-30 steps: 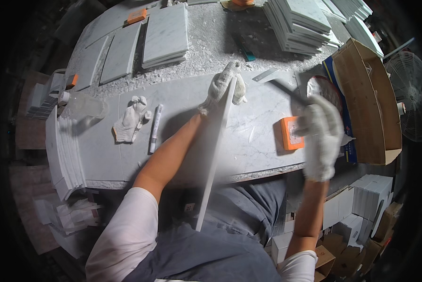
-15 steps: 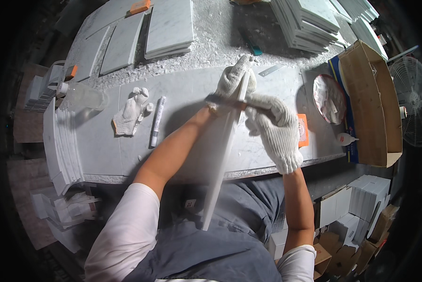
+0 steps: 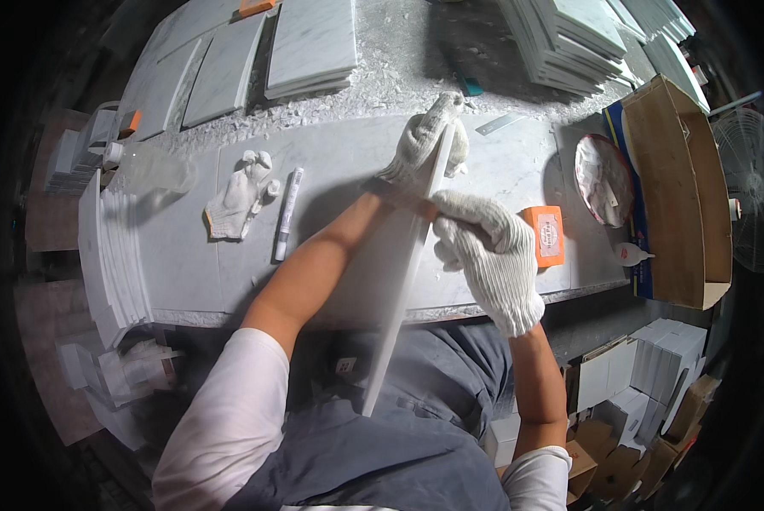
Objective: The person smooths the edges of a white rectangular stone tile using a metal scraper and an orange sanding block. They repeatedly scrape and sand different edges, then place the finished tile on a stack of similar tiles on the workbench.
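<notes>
A white marble tile (image 3: 405,294) stands on edge, slanting from the bench towards my lap. My left hand (image 3: 420,143), in a white knit glove, is closed around its far end. My right hand (image 3: 497,255), gloved alike, grips a flat file (image 3: 409,199) that looks thin and brownish and is smeared by motion. The file lies across the tile's narrow upper edge, just on my side of the left hand. Most of its handle is hidden by the right glove. An orange hand pad (image 3: 543,236) sits on the bench right of my right hand.
A spare glove (image 3: 239,200), a white marker (image 3: 289,213) and a clear bottle (image 3: 156,170) are on the left. Marble slabs (image 3: 314,43) and a tile stack (image 3: 561,47) stand behind, among chips. To the right are a round dish (image 3: 592,175), cardboard box (image 3: 676,200) and fan (image 3: 744,162).
My right hand has drawn slightly back towards me with the file, uncovering more of the orange pad. The left hand keeps its hold on the tile. The whole view has shifted a little.
</notes>
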{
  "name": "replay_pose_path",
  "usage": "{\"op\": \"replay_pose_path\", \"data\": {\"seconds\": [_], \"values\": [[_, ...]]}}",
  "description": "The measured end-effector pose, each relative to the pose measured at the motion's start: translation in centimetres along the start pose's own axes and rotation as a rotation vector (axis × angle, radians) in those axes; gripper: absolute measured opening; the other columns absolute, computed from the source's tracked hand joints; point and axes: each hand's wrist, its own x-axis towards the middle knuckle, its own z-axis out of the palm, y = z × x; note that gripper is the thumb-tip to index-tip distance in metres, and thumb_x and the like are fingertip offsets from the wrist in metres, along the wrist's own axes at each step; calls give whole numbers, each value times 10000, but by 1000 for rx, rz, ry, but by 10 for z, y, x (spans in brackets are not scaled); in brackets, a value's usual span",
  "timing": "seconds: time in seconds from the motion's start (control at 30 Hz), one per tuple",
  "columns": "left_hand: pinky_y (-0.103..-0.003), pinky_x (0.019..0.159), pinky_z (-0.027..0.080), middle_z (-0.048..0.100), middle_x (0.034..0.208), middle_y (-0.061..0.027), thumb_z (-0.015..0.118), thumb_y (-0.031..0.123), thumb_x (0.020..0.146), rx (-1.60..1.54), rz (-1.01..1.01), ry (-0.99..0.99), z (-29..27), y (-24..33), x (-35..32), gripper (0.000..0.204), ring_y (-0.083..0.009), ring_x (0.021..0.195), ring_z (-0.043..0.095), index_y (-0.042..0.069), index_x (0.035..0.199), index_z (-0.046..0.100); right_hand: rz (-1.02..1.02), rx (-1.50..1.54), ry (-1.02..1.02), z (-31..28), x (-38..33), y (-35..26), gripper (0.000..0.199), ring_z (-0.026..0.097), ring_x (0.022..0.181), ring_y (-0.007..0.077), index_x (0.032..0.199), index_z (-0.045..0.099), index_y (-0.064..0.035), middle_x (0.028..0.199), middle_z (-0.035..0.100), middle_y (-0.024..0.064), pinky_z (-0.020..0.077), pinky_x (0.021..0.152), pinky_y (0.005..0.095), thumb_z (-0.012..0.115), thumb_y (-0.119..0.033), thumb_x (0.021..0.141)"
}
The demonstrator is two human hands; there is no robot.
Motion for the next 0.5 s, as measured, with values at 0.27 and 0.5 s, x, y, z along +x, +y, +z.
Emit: {"op": "replay_pose_path", "data": {"seconds": [0.27,0.5], "values": [[-294,422,433,532,551,-63,476,473,1048,76,131,171,0,-13,4,581,-158,434,492,51,659,569,-150,-81,138,3,0,1,256,695,744,88,1198,699,-23,947,736,58,585,586,228,697,-74,947],[-335,507,434,541,631,-66,619,378,987,124,164,-169,-15,-8,5,410,-171,542,508,27,777,597,-84,-21,69,5,-5,8,246,697,741,93,1188,702,-19,939,735,58,585,586,221,693,-51,945]]}}
